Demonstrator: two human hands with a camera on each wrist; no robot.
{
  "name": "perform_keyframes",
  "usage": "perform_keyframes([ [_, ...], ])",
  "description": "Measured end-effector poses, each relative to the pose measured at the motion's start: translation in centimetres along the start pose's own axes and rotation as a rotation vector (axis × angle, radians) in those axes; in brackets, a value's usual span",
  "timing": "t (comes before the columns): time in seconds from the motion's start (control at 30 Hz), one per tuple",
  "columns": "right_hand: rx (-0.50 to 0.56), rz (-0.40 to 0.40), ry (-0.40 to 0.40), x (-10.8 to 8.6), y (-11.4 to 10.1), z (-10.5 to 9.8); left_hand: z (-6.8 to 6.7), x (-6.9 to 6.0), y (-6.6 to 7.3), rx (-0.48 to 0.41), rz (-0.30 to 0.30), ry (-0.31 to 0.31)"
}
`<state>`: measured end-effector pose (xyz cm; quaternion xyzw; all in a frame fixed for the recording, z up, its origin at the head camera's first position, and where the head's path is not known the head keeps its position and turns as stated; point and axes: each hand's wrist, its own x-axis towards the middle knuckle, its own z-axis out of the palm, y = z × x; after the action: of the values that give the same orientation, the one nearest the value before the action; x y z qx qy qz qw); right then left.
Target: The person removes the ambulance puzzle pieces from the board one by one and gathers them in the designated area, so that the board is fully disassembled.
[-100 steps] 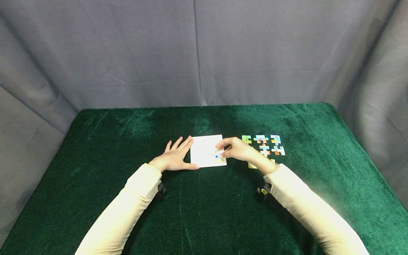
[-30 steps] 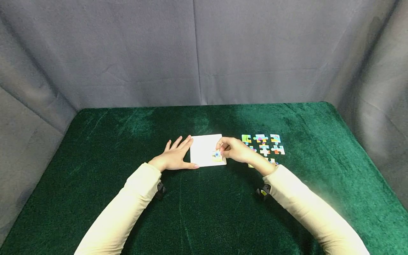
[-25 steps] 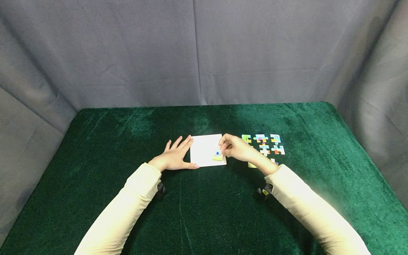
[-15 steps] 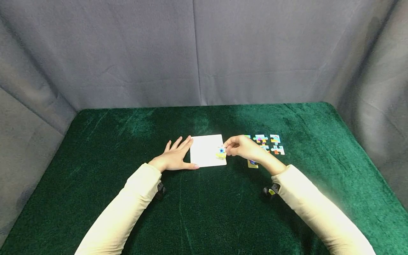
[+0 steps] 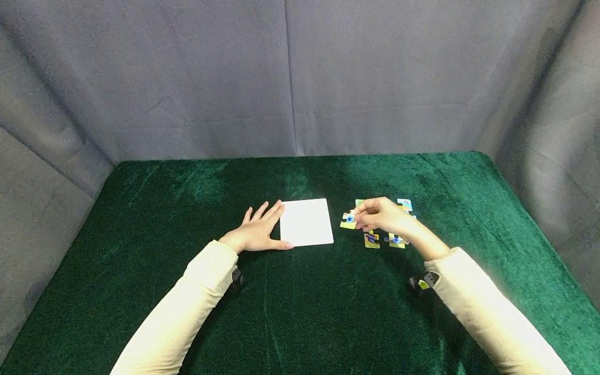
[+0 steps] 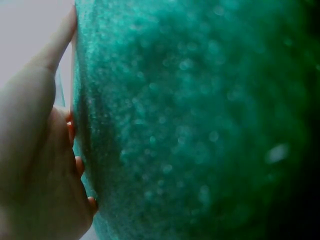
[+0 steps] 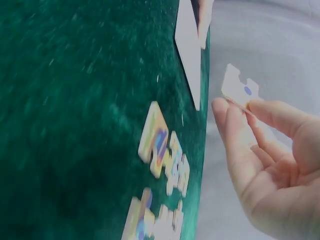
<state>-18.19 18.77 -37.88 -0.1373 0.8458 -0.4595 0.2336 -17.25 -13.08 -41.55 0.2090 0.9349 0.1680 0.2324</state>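
Observation:
Pinched between thumb and fingers of my right hand [image 5: 382,214] is a jigsaw puzzle piece [image 5: 348,221], yellow and white with a blue dot. In the right wrist view the puzzle piece [image 7: 240,89] is raised off the cloth. My left hand [image 5: 255,232] lies with fingers spread at the left edge of a white square board [image 5: 306,222], thumb and fingertips touching it. Nothing lies on the board's face. In the left wrist view that hand [image 6: 35,145] is seen from the side against the green cloth.
Several loose puzzle pieces lie right of the board, partly hidden under my right hand and forearm; a yellow and purple piece [image 5: 372,240] and a yellow piece with a blue dot [image 5: 396,240] show nearest. Green cloth [image 5: 300,312] covers the table; a grey curtain [image 5: 300,78] hangs behind.
My right hand has lifted the puzzle piece from the board's right side and carried it rightward, off the board toward the loose pieces. The left hand has stayed in place.

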Motion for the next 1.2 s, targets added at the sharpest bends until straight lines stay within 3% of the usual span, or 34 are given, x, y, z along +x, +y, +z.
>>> perform_keyframes([
  [0.6,0.012,0.058,0.075,-3.5,2.8,-3.9,-0.1,0.0,0.1,-0.009,0.001,-0.005],
  [1.2,-0.001,0.138,0.09,-6.0,6.3,-6.2,0.0,0.2,0.0,-0.011,-0.01,-0.007],
])
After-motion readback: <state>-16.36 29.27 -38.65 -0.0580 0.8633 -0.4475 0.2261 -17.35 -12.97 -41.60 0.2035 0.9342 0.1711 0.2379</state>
